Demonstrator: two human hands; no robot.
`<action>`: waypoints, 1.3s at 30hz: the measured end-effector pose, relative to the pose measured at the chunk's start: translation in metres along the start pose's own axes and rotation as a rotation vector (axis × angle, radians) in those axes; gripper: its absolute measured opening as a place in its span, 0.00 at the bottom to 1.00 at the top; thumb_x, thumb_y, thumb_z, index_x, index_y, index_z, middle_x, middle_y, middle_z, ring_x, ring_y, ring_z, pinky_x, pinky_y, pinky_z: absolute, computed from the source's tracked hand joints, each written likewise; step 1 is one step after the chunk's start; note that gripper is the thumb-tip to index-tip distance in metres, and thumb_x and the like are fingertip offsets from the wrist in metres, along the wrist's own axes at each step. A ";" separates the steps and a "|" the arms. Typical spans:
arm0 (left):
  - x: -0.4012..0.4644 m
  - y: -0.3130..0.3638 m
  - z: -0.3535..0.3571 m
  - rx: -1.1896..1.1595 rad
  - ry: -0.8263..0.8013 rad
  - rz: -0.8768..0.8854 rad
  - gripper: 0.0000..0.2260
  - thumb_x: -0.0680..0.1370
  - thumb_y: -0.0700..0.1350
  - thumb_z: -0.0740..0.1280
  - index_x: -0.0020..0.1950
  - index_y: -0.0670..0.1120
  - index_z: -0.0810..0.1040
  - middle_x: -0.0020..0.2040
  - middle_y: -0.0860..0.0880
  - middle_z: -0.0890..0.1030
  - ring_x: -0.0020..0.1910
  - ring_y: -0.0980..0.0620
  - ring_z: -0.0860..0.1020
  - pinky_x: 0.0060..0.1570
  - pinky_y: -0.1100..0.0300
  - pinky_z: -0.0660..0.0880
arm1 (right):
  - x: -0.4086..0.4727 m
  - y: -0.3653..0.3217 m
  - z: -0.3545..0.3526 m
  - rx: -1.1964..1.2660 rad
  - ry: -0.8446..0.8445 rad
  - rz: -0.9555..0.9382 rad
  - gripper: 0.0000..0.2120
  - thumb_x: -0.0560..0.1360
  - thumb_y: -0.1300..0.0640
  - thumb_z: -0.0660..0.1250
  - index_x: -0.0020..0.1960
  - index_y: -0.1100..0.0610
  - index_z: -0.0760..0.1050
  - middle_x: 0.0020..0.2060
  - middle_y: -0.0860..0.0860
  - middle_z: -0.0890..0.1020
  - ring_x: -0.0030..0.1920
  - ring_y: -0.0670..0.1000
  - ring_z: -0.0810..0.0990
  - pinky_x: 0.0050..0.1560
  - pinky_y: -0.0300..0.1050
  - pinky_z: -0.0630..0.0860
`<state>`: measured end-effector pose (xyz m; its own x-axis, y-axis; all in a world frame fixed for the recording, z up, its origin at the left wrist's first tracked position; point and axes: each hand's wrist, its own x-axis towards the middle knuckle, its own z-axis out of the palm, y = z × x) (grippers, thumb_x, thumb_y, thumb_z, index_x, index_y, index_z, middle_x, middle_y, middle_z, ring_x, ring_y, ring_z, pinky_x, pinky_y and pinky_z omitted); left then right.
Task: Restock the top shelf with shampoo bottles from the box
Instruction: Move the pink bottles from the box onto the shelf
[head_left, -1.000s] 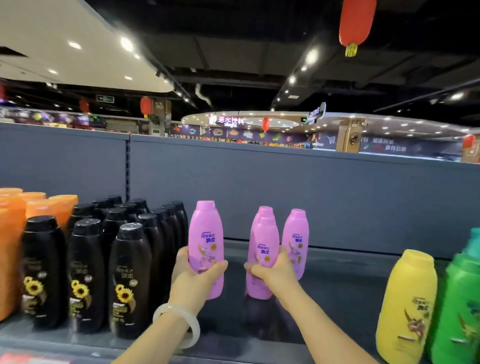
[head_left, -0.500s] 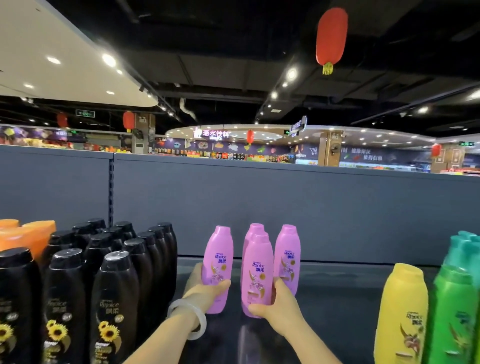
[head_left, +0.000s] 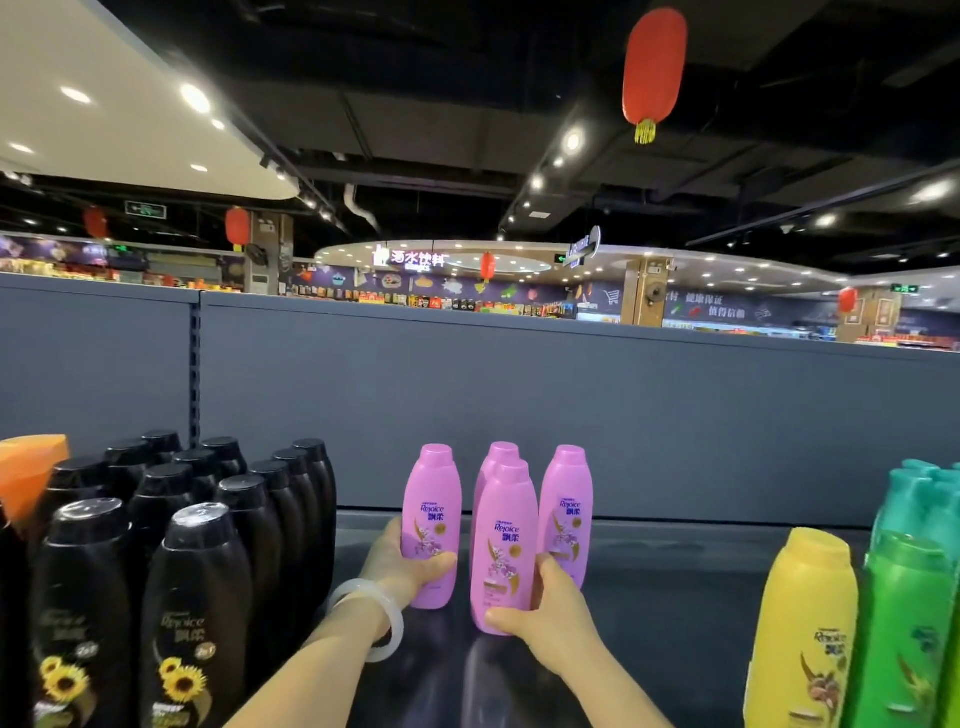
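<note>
Purple row going in on the top shelf, barely started

While the rest of the top shelf (head_left: 675, 613) is packed, with a big block of black bottles (head_left: 197, 597) on the left and a yellow bottle (head_left: 800, 629) plus green bottles (head_left: 904, 623) on the right, the gap in the middle holds just four purple shampoo bottles (head_left: 566, 509), so I'd guess this job is early days. Two purple ones stand at the back, close to the grey back panel (head_left: 519, 405), and two more are in hand in front. Loads of bare shelf between the purples and the yellow one, so plenty left to fill. Can't see the box anywhere, so no idea how many are left in it.

Both arms reach forward and up from the bottom of the view. Left hand (head_left: 410, 569), with a pale bangle (head_left: 369, 618) on the wrist, has its grip wrapped round the lower half of the left purple bottle (head_left: 431, 525), thumb across the front. Right hand (head_left: 545, 608) grips the front middle purple bottle (head_left: 504, 545) low down, thumb curled under near the base. Both bottles are upright and look to be resting on or just about on the shelf, can't tell for sure
</note>
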<state>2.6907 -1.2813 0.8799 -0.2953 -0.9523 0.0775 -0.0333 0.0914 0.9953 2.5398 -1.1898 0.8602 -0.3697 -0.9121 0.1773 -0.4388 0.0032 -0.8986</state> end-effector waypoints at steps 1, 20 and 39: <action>0.001 0.000 0.001 0.004 -0.003 -0.001 0.20 0.68 0.35 0.74 0.55 0.45 0.72 0.53 0.43 0.80 0.54 0.43 0.78 0.56 0.47 0.76 | 0.000 0.000 0.000 -0.002 0.001 -0.001 0.24 0.65 0.61 0.76 0.53 0.49 0.68 0.45 0.39 0.77 0.44 0.37 0.76 0.32 0.26 0.73; 0.012 -0.004 0.003 0.067 0.011 0.021 0.17 0.68 0.35 0.74 0.52 0.46 0.72 0.50 0.45 0.79 0.52 0.44 0.78 0.54 0.50 0.75 | -0.002 -0.002 0.003 0.004 -0.019 0.028 0.24 0.68 0.59 0.74 0.57 0.48 0.65 0.51 0.43 0.75 0.46 0.41 0.75 0.54 0.38 0.76; 0.005 -0.009 -0.004 0.177 -0.001 -0.009 0.19 0.68 0.33 0.73 0.54 0.45 0.71 0.50 0.46 0.79 0.49 0.48 0.77 0.52 0.56 0.74 | -0.005 -0.006 0.002 -0.004 -0.029 0.051 0.24 0.69 0.60 0.74 0.57 0.49 0.65 0.52 0.44 0.75 0.51 0.43 0.75 0.59 0.45 0.75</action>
<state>2.6930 -1.2880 0.8718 -0.2949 -0.9531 0.0686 -0.2033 0.1327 0.9701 2.5456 -1.1861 0.8642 -0.3676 -0.9222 0.1198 -0.4234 0.0513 -0.9045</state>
